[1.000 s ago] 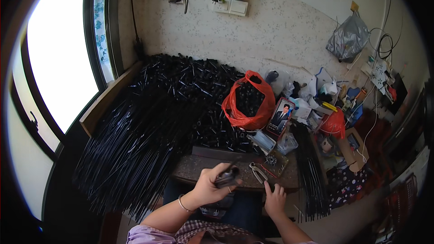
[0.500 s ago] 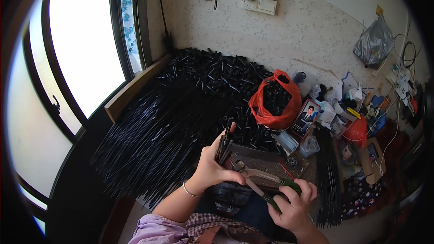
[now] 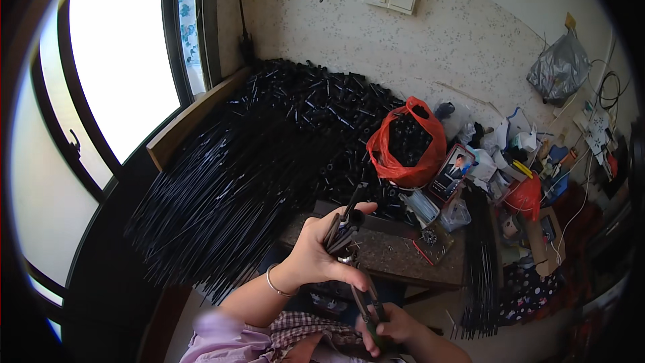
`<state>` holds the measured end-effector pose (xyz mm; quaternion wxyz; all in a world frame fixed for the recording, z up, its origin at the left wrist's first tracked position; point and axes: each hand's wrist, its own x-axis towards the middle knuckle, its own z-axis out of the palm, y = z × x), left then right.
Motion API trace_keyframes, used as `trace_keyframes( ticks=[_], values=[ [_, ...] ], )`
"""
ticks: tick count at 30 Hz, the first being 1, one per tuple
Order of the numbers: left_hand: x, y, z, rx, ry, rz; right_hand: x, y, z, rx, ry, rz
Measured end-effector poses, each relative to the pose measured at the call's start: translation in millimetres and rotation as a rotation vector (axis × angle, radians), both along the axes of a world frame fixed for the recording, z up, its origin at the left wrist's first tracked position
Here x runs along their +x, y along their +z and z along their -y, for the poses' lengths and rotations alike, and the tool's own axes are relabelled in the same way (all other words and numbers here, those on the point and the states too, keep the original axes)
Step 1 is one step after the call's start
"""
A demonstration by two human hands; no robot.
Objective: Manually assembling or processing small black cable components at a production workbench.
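Cramped home workshop, heaped black rods (image 3: 222,188), red bag of parts (image 3: 406,144), cluttered worn workbench (image 3: 396,255), window (image 3: 114,60)

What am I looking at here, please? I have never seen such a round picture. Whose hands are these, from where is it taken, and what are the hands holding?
The picture comes from a wide fisheye camera worn on a person's head, looking down, so straight edges bend near the rim. The two bare arms entering from below are that person's own.

The left hand grips a small bundle of black tubes, its fingers closed around them. The right hand, lower down, holds pliers with dark green handles, pointed up toward the bundle.

In front is a small dark work board with tiny metal bits on it. Behind it lies a large heap of black tubes and long thin black rods. A red plastic bag full of black pieces stands beside the heap, and mixed clutter lies to the right. A bright window is on the left.
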<state>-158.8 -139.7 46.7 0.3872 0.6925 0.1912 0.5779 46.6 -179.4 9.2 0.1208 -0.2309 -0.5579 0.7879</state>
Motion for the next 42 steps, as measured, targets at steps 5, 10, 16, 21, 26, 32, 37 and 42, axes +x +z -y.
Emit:
trace_keyframes(
  ticks=[5, 10, 16, 21, 26, 32, 37, 42],
  values=[
    [0, 4, 3, -0.011, 0.235, 0.000, 2, 29, -8, 0.929, -0.280, 0.330],
    [0, 11, 11, -0.250, -0.041, 0.357, 3, 36, -9, 0.657, -0.205, 0.267],
    [0, 6, 3, -0.130, 0.028, 0.032, -16, 11, -5, 0.674, -0.357, 0.270],
    [-13, 0, 2, -0.161, 0.221, 0.037, -8, 25, -11, 1.600, -0.646, 0.369],
    [-11, 3, -1, -0.169, 0.038, 0.157, -16, 29, 1, 0.805, -0.328, 0.385],
    [-10, 4, -3, -0.064, 0.218, -0.034, -23, 13, -12, 1.179, -0.518, 0.335],
    [-18, 1, 1, -0.126, 0.108, 0.064, -17, 20, -9, 1.547, -0.471, 0.384],
    [-12, 5, 3, -0.134, 0.117, 0.065, -27, 5, 8, 0.324, -0.169, 0.117]
  ],
)
